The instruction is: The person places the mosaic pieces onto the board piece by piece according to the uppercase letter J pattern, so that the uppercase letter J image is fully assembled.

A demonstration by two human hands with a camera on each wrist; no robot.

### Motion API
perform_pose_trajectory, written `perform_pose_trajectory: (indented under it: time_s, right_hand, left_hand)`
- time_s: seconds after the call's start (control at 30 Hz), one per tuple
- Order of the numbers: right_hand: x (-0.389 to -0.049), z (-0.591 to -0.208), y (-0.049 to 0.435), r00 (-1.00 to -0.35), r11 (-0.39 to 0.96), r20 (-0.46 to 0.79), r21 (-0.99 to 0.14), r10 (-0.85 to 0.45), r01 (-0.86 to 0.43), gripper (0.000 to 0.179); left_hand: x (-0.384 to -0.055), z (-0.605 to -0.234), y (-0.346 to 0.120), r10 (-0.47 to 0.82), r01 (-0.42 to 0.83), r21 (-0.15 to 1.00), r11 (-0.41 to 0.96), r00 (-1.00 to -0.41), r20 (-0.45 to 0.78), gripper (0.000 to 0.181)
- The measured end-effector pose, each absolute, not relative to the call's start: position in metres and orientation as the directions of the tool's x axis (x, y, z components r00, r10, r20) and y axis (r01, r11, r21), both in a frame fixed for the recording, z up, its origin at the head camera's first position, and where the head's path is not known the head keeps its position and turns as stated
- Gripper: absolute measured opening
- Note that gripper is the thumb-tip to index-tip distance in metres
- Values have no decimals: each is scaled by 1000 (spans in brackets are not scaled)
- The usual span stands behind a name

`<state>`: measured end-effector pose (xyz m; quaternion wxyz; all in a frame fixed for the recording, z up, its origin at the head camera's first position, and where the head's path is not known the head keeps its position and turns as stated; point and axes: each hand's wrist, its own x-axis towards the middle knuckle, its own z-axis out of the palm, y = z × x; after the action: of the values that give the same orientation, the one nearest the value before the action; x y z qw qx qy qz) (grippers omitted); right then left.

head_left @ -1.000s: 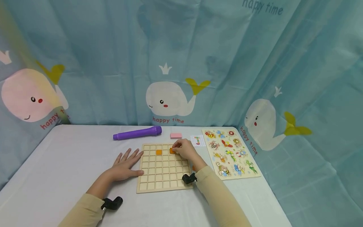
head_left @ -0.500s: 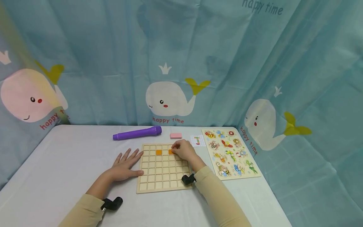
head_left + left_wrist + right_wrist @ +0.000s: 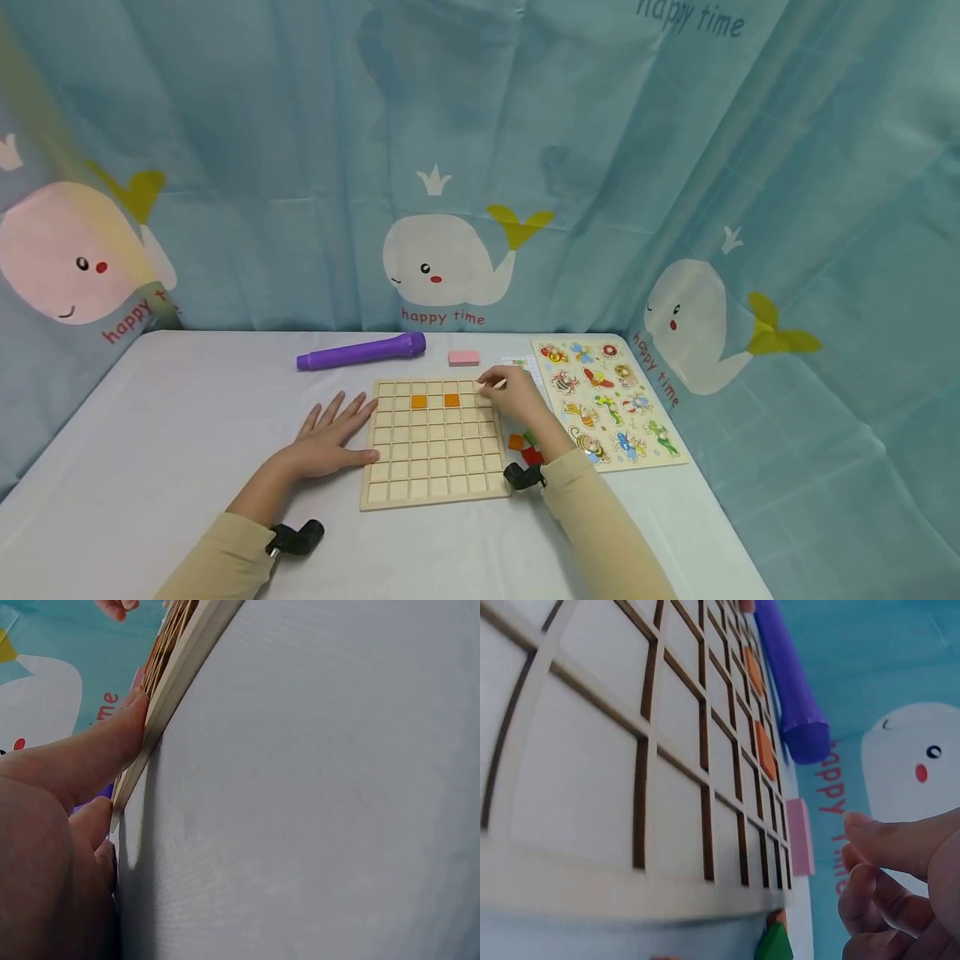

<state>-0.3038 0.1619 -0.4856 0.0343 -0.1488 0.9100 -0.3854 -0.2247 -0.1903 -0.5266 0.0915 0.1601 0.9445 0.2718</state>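
A wooden grid board (image 3: 431, 454) lies flat on the table with two orange square tiles (image 3: 452, 400) set in cells of one upper row. One empty cell lies between them. My left hand (image 3: 330, 442) is spread at the board's left edge, its thumb and fingers touching that edge. My right hand (image 3: 517, 393) hovers near the board's upper right corner, fingers loosely bent; the right wrist view shows nothing between them. Beside the board's right edge lie loose orange (image 3: 517, 442), red (image 3: 532, 456) and green (image 3: 531, 437) pieces, partly under the right wrist.
Behind the board lie a purple microphone-shaped stick (image 3: 360, 351) and a pink block (image 3: 463, 358). To the right is a picture puzzle board (image 3: 570, 408) with insect shapes. A small gridded card (image 3: 534, 367) is partly hidden by the right hand. A whale-print curtain (image 3: 300, 208) stands behind.
My right hand has let go of the second orange tile, which sits in its cell, and has moved right. The loose pieces beside the board have come into view. My left hand stays put.
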Motion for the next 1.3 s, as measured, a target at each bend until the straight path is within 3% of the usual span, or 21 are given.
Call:
perform_pose_trajectory:
  time_s: [0.53, 1.3]
  right_hand:
    - [-302, -494, 204, -986, 697, -25, -710, -167, -100, 19]
    - [-303, -504, 202, -992, 760, -107, -650, -72, 15, 21]
  left_hand:
    - [-224, -521, -187, 345, 245, 529, 812, -934, -97, 98]
    - [-224, -524, -189, 344, 245, 538, 807, -935, -90, 98]
